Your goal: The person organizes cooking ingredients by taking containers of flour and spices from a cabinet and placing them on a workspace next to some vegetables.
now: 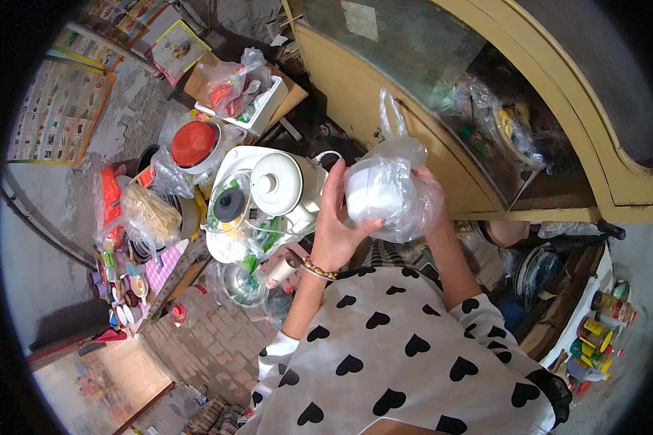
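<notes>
Between both hands I hold a clear plastic bag (389, 187) with a white object inside; its exact kind is hidden by the wrinkled film. My left hand (340, 217) grips the bag's left side, thumb across the front. On the right side, my right hand (432, 190) is partly covered by the plastic. The bag's loop handles (393, 114) stick up toward the cabinet. Just left of my left hand stands a cream lidded electric pot (276, 184), on a white tray (226, 163). A jar with a dark lid (229, 204) stands beside it.
A yellow cabinet (353, 87) with glass doors rises ahead. A red-topped container (195, 143), bagged noodles (149, 217) and a white box of bags (272, 103) crowd the left side. Several condiment bottles (596, 333) line a ledge at right. Brick floor (212, 348) shows at lower left.
</notes>
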Demonstrator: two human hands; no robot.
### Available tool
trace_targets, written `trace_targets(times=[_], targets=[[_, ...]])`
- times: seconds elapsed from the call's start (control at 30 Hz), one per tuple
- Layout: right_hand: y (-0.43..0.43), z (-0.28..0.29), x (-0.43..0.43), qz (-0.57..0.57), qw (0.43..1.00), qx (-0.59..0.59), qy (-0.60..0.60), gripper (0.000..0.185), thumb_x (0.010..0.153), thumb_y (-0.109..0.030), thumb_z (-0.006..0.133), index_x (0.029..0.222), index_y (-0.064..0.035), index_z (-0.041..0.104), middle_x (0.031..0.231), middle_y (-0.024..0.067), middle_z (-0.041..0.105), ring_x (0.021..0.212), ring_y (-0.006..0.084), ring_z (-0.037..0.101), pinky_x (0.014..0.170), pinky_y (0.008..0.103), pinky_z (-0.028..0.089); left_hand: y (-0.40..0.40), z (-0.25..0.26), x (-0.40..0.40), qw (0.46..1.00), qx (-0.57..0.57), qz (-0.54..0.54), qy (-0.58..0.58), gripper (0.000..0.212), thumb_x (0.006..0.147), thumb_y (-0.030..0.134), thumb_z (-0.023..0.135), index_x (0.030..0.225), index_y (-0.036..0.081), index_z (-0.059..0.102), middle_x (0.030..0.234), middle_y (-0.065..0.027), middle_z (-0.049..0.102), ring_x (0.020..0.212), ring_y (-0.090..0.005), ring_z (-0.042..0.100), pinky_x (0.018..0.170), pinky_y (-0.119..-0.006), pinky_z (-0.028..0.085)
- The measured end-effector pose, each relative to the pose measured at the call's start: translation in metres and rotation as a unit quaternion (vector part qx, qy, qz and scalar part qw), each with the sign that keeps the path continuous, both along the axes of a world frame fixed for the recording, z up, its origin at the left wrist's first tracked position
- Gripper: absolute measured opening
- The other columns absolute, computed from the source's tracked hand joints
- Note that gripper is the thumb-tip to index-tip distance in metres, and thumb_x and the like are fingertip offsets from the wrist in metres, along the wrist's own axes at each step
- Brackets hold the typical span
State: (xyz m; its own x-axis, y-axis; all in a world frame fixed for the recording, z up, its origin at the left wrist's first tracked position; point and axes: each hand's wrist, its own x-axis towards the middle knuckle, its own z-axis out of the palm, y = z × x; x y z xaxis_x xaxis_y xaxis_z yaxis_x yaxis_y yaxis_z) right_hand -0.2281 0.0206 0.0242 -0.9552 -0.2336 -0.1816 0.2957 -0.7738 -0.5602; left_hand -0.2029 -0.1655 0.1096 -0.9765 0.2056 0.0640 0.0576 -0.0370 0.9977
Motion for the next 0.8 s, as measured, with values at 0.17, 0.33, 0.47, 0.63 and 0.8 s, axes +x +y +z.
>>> trace_targets(times=[0.17, 0.33, 0.47, 0.63, 0.8], targets=[[0.006, -0.007, -0.005, 0.024, 0.991, -0.046, -0.127, 0.033, 0.086, -0.022, 0.047, 0.110, 0.0006, 0.051, 0.102, 0.0092, 0.058, 0.092, 0.0194, 0.057, 0.085, 0.0334, 0.046, -0.011, -0.001, 0.003, 0.991, -0.108, -0.026, 0.075, 0.094, 0.061, -0.004, 0.072, 0.137, 0.003, 0.017, 0.135, -0.0178, 0.031, 0.124, -0.0282, 0.035, 0.101, -0.038, 0.033], [0.009, 0.008, 0.002, -0.042, 0.999, -0.011, 0.030, 0.036, 0.087, -0.024, 0.045, 0.112, 0.0014, 0.050, 0.108, 0.0125, 0.056, 0.105, 0.0237, 0.051, 0.092, 0.0364, 0.040, -0.018, -0.012, 0.005, 0.979, -0.156, -0.017, 0.127, 0.099, 0.063, -0.004, 0.066, 0.140, 0.008, 0.005, 0.142, -0.0173, 0.021, 0.130, -0.0290, 0.025, 0.102, -0.039, 0.030], [0.013, 0.027, 0.002, -0.002, 0.993, -0.093, 0.079, 0.040, 0.088, -0.026, 0.042, 0.115, 0.0017, 0.048, 0.115, 0.0147, 0.054, 0.110, 0.0252, 0.048, 0.094, 0.0379, 0.038, -0.017, -0.012, 0.016, 0.999, -0.034, -0.033, -0.014, 0.100, 0.065, -0.002, 0.068, 0.140, 0.006, 0.002, 0.142, -0.0179, 0.020, 0.130, -0.0290, 0.023, 0.104, -0.039, 0.025], [0.014, 0.026, 0.009, 0.001, 0.993, 0.034, 0.112, 0.042, 0.085, -0.026, 0.044, 0.116, 0.0019, 0.047, 0.116, 0.0170, 0.053, 0.107, 0.0279, 0.051, 0.094, 0.0403, 0.038, -0.014, -0.027, 0.017, 0.985, 0.151, -0.062, -0.059, 0.094, 0.075, 0.024, 0.070, 0.140, 0.006, 0.004, 0.141, -0.0144, 0.022, 0.130, -0.0254, 0.021, 0.105, -0.037, 0.020], [0.006, 0.034, 0.016, 0.001, 0.995, 0.068, 0.078, 0.035, 0.079, -0.009, 0.051, 0.111, 0.0029, 0.050, 0.108, 0.0113, 0.056, 0.100, 0.0197, 0.054, 0.088, 0.0329, 0.041, -0.014, -0.035, 0.016, 0.966, 0.191, -0.025, -0.171, 0.071, 0.084, 0.026, 0.060, 0.136, 0.001, 0.019, 0.136, -0.0133, 0.031, 0.126, -0.0238, 0.029, 0.102, -0.033, 0.026]])
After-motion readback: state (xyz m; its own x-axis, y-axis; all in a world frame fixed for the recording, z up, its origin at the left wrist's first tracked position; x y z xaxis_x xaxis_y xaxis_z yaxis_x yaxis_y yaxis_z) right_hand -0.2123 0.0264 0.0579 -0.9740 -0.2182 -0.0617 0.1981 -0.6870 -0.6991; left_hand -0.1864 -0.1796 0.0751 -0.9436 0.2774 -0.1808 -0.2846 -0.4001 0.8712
